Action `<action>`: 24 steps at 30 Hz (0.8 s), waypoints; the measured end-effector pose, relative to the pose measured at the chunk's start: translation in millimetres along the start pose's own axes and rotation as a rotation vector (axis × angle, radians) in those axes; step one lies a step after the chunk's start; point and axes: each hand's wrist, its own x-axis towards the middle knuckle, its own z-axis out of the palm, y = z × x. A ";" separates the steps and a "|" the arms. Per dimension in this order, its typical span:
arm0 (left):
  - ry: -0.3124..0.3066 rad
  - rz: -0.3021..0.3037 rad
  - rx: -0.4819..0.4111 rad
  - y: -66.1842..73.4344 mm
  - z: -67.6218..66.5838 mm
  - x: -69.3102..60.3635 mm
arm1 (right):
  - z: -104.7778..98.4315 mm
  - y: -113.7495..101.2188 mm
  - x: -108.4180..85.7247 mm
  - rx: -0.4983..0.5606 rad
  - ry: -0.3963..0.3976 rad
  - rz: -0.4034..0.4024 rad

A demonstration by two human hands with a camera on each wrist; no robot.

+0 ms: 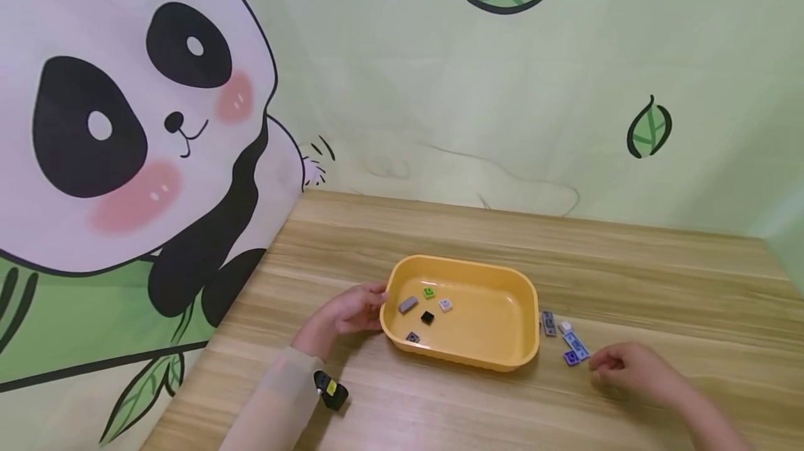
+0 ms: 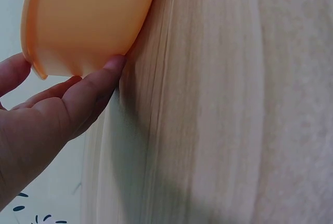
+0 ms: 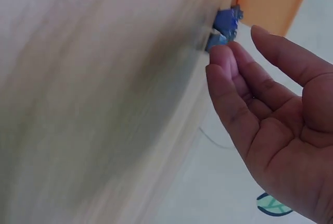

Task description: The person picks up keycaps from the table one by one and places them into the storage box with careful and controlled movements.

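Observation:
A yellow-orange plastic tray (image 1: 471, 360) stands on the wooden table with several small building bricks inside, among them a grey brick (image 1: 408, 305), a green one (image 1: 429, 292), a white one (image 1: 445, 305) and a black one (image 1: 428, 318). My left hand (image 1: 354, 308) touches the tray's left end from outside, its fingertips on the rim and outer wall. Just right of the tray lie a grey-blue brick (image 1: 549, 324), a white one (image 1: 566, 327), a long blue one (image 1: 576, 345) and a purple one (image 1: 571, 358). Beside these, my right hand (image 1: 641, 371) has loosely bent fingers and holds nothing visible.
A black device with a yellow label (image 1: 331, 389) is at the left wrist. Behind the wooden table (image 1: 659, 283) hangs a pale green backdrop (image 1: 389, 74) printed with a panda and leaves.

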 end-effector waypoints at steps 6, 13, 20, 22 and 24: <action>0.002 0.000 -0.009 -2.3 0.5 2.8 | 8.5 -3.7 4.5 -0.014 -0.005 0.076; -0.002 0.015 0.000 0.1 -0.7 0.1 | 13.2 -11.1 10.7 -0.023 0.043 0.080; -0.004 0.001 -0.006 0.9 0.1 0.5 | 23.8 -16.9 14.8 -0.035 0.095 0.040; 0.001 -0.001 -0.010 0.9 0.4 0.7 | 25.9 -18.6 16.2 -0.049 0.115 0.040; 0.001 0.001 -0.011 0.7 0.1 0.8 | 27.5 -20.2 17.5 -0.071 0.136 0.042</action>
